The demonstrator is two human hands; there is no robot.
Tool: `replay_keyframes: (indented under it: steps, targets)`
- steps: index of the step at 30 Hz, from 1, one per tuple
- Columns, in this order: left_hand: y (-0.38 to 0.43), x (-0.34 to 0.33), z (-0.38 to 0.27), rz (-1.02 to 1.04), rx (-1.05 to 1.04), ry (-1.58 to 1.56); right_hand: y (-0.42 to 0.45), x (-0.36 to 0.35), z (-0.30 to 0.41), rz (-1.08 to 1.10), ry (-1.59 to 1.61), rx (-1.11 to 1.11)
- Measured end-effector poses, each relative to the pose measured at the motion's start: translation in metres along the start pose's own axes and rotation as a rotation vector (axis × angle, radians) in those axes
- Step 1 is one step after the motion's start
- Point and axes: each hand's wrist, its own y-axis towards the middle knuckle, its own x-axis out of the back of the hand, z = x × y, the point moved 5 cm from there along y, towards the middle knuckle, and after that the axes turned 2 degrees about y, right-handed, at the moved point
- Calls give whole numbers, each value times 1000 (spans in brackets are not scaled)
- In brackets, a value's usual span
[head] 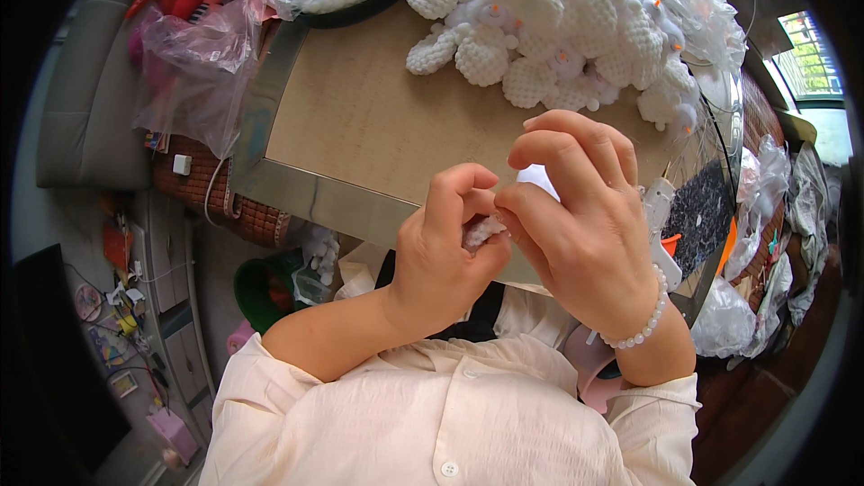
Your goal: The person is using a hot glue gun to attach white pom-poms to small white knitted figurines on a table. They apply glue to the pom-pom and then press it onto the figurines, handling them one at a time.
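My left hand (449,250) grips a small white crocheted piece (482,232) between thumb and curled fingers, over the near edge of the table. Against it, my right hand (580,216) has its thumb and index finger pinched together; what they pinch is too small to tell. Part of a smooth white thing (538,179) shows behind the right fingers. Beyond my hands, a pile of white crocheted snowman figures (480,57) with orange noses lies on the far side of the table.
The table (364,108) has a metal rim. At its right lie a hot glue gun (658,216) and a dark speckled slab (702,216). A dark tray (358,10) with bagged white pieces stands at the back. A green bin (260,293) sits below the table's left side.
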Motion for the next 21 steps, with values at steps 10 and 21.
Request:
replay_keyframes:
  steps: [10,21]
  targets:
    - [5,2,7,29,457,-707,-36,-2,19,-355,-169,-11]
    - [-9,-11,10,36,616,-1171,-62,-18,13,-487,-4,-293]
